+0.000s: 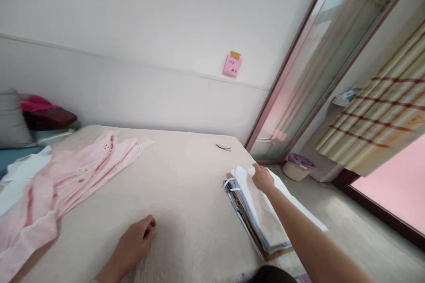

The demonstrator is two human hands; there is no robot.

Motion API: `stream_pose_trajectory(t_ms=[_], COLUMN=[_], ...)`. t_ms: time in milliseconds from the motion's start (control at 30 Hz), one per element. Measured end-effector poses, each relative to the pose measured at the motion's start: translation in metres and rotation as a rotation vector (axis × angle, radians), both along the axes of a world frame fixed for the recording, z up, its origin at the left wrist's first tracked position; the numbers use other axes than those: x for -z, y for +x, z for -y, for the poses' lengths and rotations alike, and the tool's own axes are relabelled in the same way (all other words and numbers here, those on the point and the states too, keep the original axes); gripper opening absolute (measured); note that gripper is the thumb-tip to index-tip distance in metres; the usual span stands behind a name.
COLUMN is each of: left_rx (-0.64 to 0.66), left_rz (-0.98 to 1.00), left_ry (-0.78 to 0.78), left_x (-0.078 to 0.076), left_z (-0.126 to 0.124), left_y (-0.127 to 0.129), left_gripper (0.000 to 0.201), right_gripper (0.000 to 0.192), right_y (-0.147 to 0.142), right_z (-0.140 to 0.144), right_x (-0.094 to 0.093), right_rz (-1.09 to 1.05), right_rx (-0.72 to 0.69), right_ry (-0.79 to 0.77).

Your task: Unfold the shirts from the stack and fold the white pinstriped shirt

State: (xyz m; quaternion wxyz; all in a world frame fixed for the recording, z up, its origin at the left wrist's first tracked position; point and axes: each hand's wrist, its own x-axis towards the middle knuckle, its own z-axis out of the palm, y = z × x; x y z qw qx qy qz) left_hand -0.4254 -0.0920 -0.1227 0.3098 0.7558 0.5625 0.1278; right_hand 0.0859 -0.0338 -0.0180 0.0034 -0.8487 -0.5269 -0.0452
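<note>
Head view: the right hand [263, 178] reaches out to the stack of folded clothes [257, 212] at the right edge of the bed [186, 194], its fingers closed on the far end of the white garment [262, 205] that lies on top — whether it pinches the cloth or only presses on it I cannot tell. The stack shows blue and tan layers beneath the white one. The left hand [134, 241] rests on the cream bed cover near the bed's front edge, fingers loosely curled, holding nothing. A pink shirt [66, 181] lies spread out toward the left edge of the bed, partly over a white garment — well apart from both hands. A small dark hair clip [223, 147] lies near the far right corner.
</note>
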Motion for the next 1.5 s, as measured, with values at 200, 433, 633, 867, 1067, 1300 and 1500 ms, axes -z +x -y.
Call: stream_pose_trajectory(t_ms=[200, 433, 633, 867, 1067, 1300, 1500], left_rx=[-0.017, -0.021, -0.03, -0.037, -0.033, -0.04, -0.037], left_rz=[0.052, 0.068, 0.07, 0.087, 0.089, 0.089, 0.109], left_ry=[0.014, -0.013, -0.023, -0.033, -0.049, -0.041, -0.035], left_x=[-0.003, -0.008, 0.0, 0.001, -0.003, -0.002, -0.003], left_z=[-0.002, -0.005, -0.008, -0.009, -0.009, -0.009, -0.008], left_y=[0.002, 0.004, 0.001, 0.0, 0.001, 0.0, 0.0], left_gripper=[0.016, 0.019, 0.019, 0.021, 0.022, 0.022, 0.021], right_gripper=[0.059, 0.047, 0.072, 0.07, 0.035, 0.04, 0.025], right_y=[0.03, 0.055, 0.059, 0.058, 0.059, 0.05, 0.003], right_z=[-0.043, -0.06, -0.061, -0.068, -0.063, -0.054, -0.052], right_x=[0.013, 0.017, 0.022, 0.026, 0.026, 0.003, -0.002], right_rz=[0.047, 0.047, 0.039, 0.028, 0.014, -0.089, -0.231], right_rx=[-0.135, -0.257, -0.252, -0.252, -0.255, -0.21, -0.123], right_ry=[-0.267, -0.391, -0.42, -0.402, -0.334, -0.158, -0.055])
